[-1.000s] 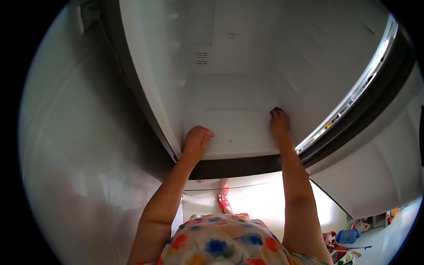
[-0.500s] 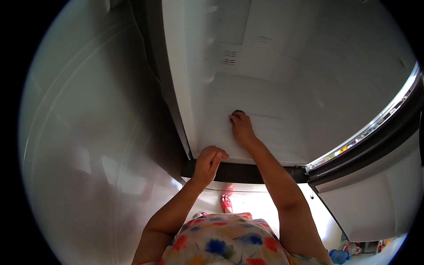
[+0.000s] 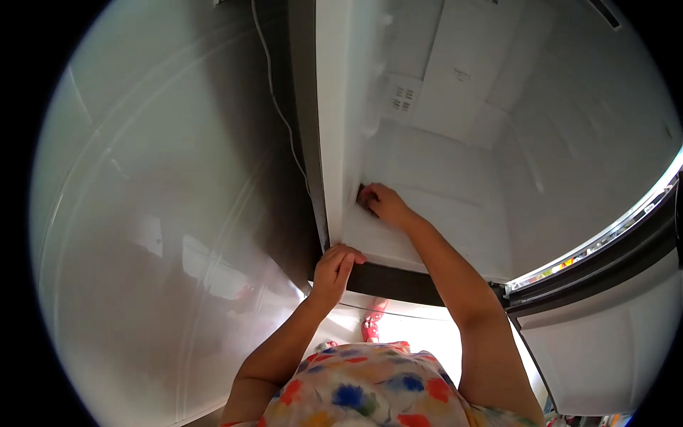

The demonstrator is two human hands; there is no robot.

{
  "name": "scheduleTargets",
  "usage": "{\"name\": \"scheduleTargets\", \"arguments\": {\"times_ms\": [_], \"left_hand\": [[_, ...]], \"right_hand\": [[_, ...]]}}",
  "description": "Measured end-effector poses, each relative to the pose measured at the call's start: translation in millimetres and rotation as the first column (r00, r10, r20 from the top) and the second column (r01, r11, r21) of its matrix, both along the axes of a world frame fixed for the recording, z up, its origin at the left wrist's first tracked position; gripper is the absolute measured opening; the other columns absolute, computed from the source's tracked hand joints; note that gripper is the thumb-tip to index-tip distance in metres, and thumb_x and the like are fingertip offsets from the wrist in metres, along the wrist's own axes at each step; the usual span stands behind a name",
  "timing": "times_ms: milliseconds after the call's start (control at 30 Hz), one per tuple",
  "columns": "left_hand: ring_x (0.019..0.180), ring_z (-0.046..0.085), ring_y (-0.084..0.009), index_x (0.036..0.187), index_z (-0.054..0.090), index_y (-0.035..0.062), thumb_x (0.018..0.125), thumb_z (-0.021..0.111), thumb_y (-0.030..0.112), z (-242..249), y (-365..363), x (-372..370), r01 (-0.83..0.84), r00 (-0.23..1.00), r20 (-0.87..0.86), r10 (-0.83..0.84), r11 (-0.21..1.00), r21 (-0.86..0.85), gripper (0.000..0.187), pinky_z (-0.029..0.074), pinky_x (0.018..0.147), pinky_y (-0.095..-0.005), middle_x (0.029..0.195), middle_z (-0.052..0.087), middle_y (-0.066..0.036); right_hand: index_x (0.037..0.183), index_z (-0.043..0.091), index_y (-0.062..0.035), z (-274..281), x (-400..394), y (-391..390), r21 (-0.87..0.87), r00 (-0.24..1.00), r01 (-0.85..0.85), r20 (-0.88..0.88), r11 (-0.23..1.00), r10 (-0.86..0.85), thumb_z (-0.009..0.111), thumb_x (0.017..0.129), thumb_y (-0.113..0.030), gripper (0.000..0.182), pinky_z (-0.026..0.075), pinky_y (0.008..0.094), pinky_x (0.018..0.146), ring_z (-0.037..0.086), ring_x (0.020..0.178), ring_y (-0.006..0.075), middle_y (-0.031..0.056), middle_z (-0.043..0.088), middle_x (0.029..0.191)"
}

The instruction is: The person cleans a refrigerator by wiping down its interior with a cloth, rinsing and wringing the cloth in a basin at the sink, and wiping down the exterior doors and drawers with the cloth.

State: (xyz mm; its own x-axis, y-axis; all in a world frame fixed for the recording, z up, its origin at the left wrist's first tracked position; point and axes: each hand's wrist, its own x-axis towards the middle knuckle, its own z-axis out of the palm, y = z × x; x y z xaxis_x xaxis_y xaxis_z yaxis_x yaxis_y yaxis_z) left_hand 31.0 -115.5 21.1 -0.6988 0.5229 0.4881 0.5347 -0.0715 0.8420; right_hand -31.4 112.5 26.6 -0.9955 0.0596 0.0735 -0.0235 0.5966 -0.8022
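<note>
My right hand [image 3: 384, 202] is closed around a small dark pad [image 3: 361, 193], mostly hidden by the fingers. It presses the pad low in the white fridge compartment [image 3: 441, 220], where the floor meets the left wall. My left hand [image 3: 335, 272] rests on the front left corner of the compartment's edge, fingers together and laid over the rim. Nothing shows in that hand. The dark front strip [image 3: 398, 281] of the fridge runs below both hands.
An open fridge door [image 3: 605, 327] stands at the right, with colourful items along its gap. A glossy pale panel [image 3: 156, 249] fills the left side, and a white cable [image 3: 274, 92] hangs beside the fridge. Red footwear [image 3: 371, 329] shows on the floor below.
My right hand has moved the pad left across the compartment floor to the left wall. My left hand stays at the front edge, nearer the corner. The view has shifted slightly.
</note>
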Motion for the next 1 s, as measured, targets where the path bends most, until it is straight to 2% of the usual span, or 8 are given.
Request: {"name": "scheduleTargets", "arguments": {"times_ms": [167,300,433,533,633,733,800,1000], "left_hand": [[0.080,0.059,-0.0213,0.079,0.060,0.0007,0.096,0.043,0.013,2,-2,-2,0.006,0.999,-0.036,-0.007,1.000,-0.015,0.027,0.045,0.077,-0.0310,0.084,0.063,-0.009],[0.082,0.058,-0.0265,0.080,0.060,0.0020,0.094,0.044,0.011,5,-3,0,0.004,1.000,-0.014,-0.004,1.000,-0.029,0.023,0.044,0.080,-0.0351,0.082,0.063,-0.009],[0.082,0.059,-0.0268,0.080,0.060,0.0020,0.093,0.044,0.011,-6,-2,1,-0.036,0.999,0.035,0.038,0.998,-0.051,0.023,0.044,0.080,-0.0356,0.083,0.064,-0.009],[0.083,0.059,-0.0267,0.080,0.060,0.0019,0.093,0.044,0.011,-6,-8,-1,-0.071,0.997,-0.015,0.070,0.994,-0.077,0.023,0.044,0.081,-0.0356,0.083,0.064,-0.009],[0.083,0.059,-0.0263,0.080,0.061,0.0017,0.094,0.044,0.011,-10,-14,-2,-0.099,0.995,-0.003,0.099,0.993,-0.058,0.023,0.044,0.081,-0.0355,0.083,0.065,-0.009],[0.083,0.059,-0.0244,0.080,0.061,0.0013,0.095,0.043,0.013,-7,-19,-6,-0.076,0.996,0.050,0.077,0.997,-0.028,0.026,0.044,0.081,-0.0344,0.085,0.065,-0.009],[0.084,0.059,-0.0212,0.080,0.061,0.0007,0.097,0.041,0.014,-10,-16,-6,-0.042,0.999,0.032,0.042,0.999,-0.010,0.030,0.044,0.080,-0.0328,0.087,0.065,-0.009],[0.082,0.059,-0.0252,0.081,0.061,0.0015,0.095,0.044,0.012,1,-4,-1,0.008,1.000,0.004,-0.008,1.000,0.004,0.024,0.044,0.080,-0.0344,0.083,0.064,-0.008]], "right_hand": [[0.104,0.058,-0.0024,33,31,-15,-0.125,0.962,-0.207,0.156,0.970,0.226,0.046,0.081,0.001,0.026,0.048,0.0296,0.058,0.057,0.068,0.0144,0.0066,0.062,0.088],[0.105,0.058,-0.0029,71,3,9,-0.253,0.970,0.149,0.226,0.956,-0.092,0.045,0.081,0.002,0.028,0.051,0.0312,0.052,0.056,0.068,0.0161,0.0075,0.062,0.089],[0.108,0.058,0.0003,61,-55,59,-0.334,0.971,0.232,0.133,0.914,-0.198,0.042,0.084,0.002,0.028,0.050,0.0309,0.054,0.054,0.063,0.0166,0.0098,0.061,0.087],[0.096,0.065,0.0003,35,-83,77,-0.416,0.945,0.264,0.291,0.870,-0.148,0.042,0.082,0.002,0.027,0.052,0.0391,0.055,0.062,0.066,0.0267,0.0131,0.060,0.084],[0.102,0.064,-0.0015,-12,-102,79,-0.005,0.964,0.263,-0.030,0.965,-0.263,0.046,0.082,0.001,0.027,0.051,0.0374,0.070,0.061,0.082,0.0311,0.0166,0.059,0.100],[0.105,0.062,-0.0031,-6,-76,57,-0.035,0.971,0.237,-0.034,0.971,-0.238,0.049,0.081,-0.001,0.027,0.048,0.0355,0.079,0.058,0.092,0.0325,0.0168,0.056,0.111],[0.105,0.061,-0.0033,1,-47,35,-0.062,0.977,0.215,0.016,0.975,-0.214,0.050,0.081,-0.001,0.027,0.049,0.0352,0.076,0.059,0.088,0.0298,0.0149,0.057,0.108],[0.103,0.058,-0.0020,3,0,0,-0.186,0.994,0.078,0.090,0.980,-0.062,0.048,0.081,0.002,0.024,0.048,0.0298,0.066,0.058,0.077,0.0176,0.0082,0.060,0.096]]}}
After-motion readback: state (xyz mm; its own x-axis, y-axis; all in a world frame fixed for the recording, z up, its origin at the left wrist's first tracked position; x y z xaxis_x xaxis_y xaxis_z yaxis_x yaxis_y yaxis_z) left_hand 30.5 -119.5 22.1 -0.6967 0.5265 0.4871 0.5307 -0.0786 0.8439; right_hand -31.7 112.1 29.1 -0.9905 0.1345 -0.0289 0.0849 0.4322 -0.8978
